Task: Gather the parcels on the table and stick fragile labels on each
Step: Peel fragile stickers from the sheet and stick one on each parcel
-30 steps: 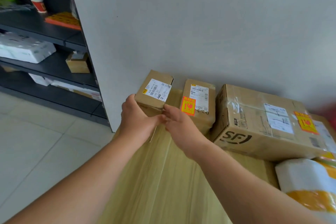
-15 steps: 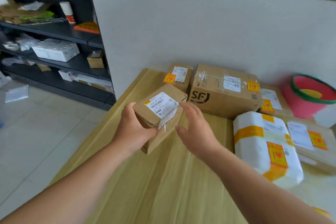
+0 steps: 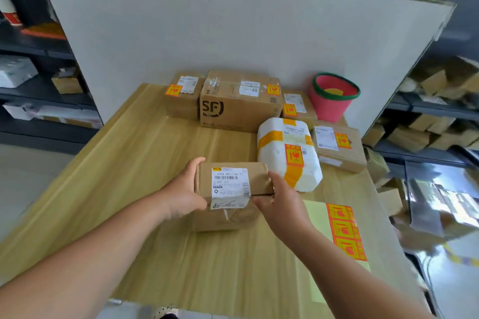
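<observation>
Step in hand: the last bare parcel is being brought in front of the person for its label, as I judge it
Held thing: small brown box (image 3: 233, 181) with a white shipping slip on top and no orange sticker that shows
Left hand (image 3: 181, 197): fingers wrapped on the box's left end, thumb over the top edge
Right hand (image 3: 282, 204): fingers clasping the box's right end and front corner
Box axis: long side runs straight from one palm to the other, across the person
Contact below: cannot tell whether the box sits on the table (image 3: 129, 163) or hangs just over it
Key relation: the sticker sheet (image 3: 346, 230) lies just outside the right fingers, on their far side from the box, so the right hand is the nearer one for peeling
Sheet axis: long side runs away from the person, crosswise to the box
Stickers on the sheet: three, in one column
Parcels beyond the fingertips: five, each with an orange label; four brown boxes, among them the SF box (image 3: 238, 109), and one white wrapped parcel (image 3: 287, 158) just past the right fingers
Parcels in all: six
Also there: one pink bucket (image 3: 334, 103), well beyond the right hand
</observation>
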